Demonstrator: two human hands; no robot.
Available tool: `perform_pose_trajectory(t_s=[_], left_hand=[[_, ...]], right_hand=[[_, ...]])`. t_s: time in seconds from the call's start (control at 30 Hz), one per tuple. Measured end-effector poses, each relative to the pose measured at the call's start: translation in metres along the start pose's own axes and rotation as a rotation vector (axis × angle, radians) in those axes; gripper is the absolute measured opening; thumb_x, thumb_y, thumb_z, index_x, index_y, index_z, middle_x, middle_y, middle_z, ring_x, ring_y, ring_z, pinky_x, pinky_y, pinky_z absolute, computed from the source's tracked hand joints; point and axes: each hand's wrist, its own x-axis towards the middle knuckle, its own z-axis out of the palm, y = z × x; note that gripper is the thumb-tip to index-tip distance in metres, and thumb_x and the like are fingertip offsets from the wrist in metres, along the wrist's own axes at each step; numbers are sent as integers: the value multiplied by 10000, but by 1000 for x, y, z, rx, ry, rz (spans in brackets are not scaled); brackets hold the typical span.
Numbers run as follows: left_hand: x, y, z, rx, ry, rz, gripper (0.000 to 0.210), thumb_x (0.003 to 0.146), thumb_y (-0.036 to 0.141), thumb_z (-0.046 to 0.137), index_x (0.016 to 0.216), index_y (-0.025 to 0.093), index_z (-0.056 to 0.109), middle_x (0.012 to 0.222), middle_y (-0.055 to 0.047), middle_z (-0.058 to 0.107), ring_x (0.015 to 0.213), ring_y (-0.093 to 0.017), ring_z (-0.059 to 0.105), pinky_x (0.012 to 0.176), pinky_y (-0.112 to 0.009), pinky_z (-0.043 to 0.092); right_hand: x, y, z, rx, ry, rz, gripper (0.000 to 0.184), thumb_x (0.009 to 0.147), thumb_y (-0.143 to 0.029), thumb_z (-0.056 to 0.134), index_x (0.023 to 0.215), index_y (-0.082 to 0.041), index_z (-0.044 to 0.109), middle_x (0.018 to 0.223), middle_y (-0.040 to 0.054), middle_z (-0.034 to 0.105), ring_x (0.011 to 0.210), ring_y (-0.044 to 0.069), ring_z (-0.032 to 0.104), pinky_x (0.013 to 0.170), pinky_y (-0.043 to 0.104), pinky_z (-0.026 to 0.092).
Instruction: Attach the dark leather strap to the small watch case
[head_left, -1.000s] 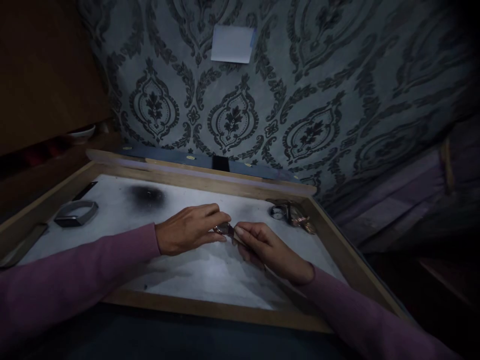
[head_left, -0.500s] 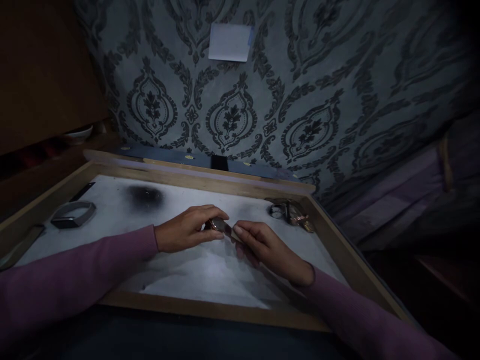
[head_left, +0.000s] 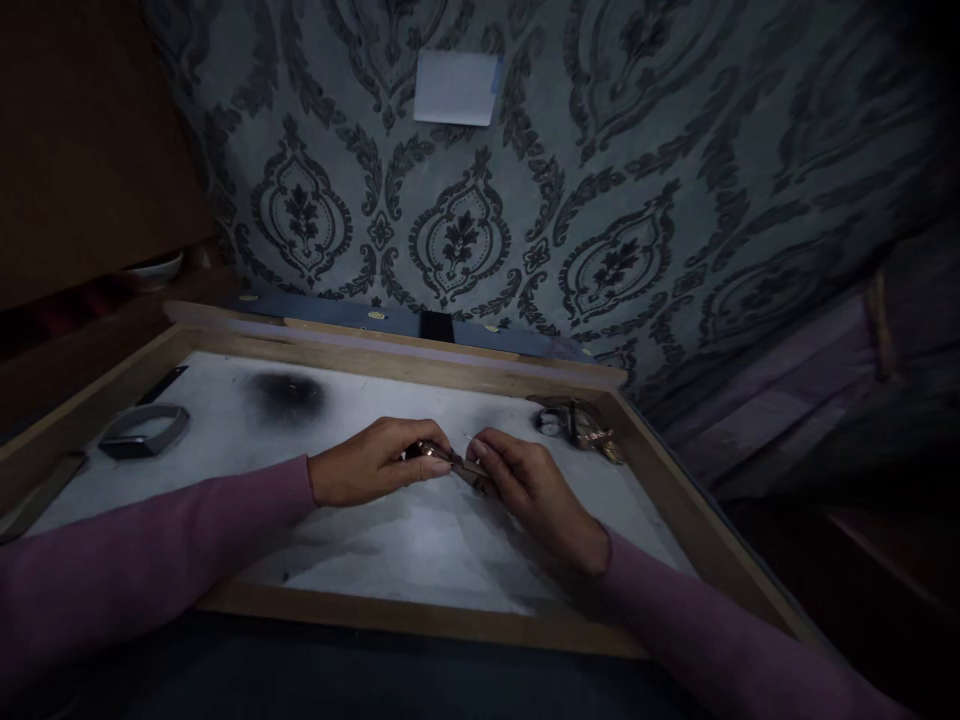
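Note:
Over the middle of a wooden-framed tray with a white floor (head_left: 420, 545), my left hand (head_left: 375, 462) pinches a small shiny metal piece (head_left: 429, 451), perhaps a watch case. My right hand (head_left: 529, 485) meets it from the right, fingers closed on a thin tool (head_left: 466, 466) whose tip touches the piece. Both arms wear pink-purple sleeves. The piece is mostly hidden by my fingers.
A grey metal band (head_left: 142, 430) and a dark strip (head_left: 161, 385) lie at the tray's left. A dark smudge (head_left: 289, 392) marks the white floor. A cluster of small metal watch parts (head_left: 577, 425) sits in the far right corner. Patterned wallpaper with a white note (head_left: 456, 88) rises behind.
My right hand has shifted slightly left and up, bringing the thin tool against the piece. My left hand has turned the piece a little between its fingers.

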Motion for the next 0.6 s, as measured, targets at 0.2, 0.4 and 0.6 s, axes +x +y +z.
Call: perform_pose_trajectory(t_s=[0.2, 0.4, 0.6], left_hand=[[0, -6, 0, -11, -37, -82, 321, 947, 400, 437, 760, 154, 526, 554, 54, 452, 509, -77, 407, 503, -196, 321], [1, -4, 0, -68, -109, -68, 299, 956, 357, 413, 735, 164, 469, 547, 52, 458, 513, -78, 401, 506, -193, 315], [-1, -4, 1, -242, -118, -86, 302, 945, 399, 429, 758, 165, 461, 553, 56, 441, 485, -73, 384, 468, -192, 298]], right_hand=[[-1, -5, 1, 28, 4, -46, 351, 996, -350, 344, 714, -191, 480, 577, -16, 550, 467, 97, 504, 481, 199, 379], [-5, -2, 3, -155, -21, -176, 266, 992, -261, 355, 805, -184, 529, 650, 20, 630, 568, 124, 604, 549, 209, 408], [-9, -8, 2, -75, -64, -178, 301, 1001, -260, 339, 758, -184, 501, 573, -16, 580, 453, 87, 531, 504, 191, 406]])
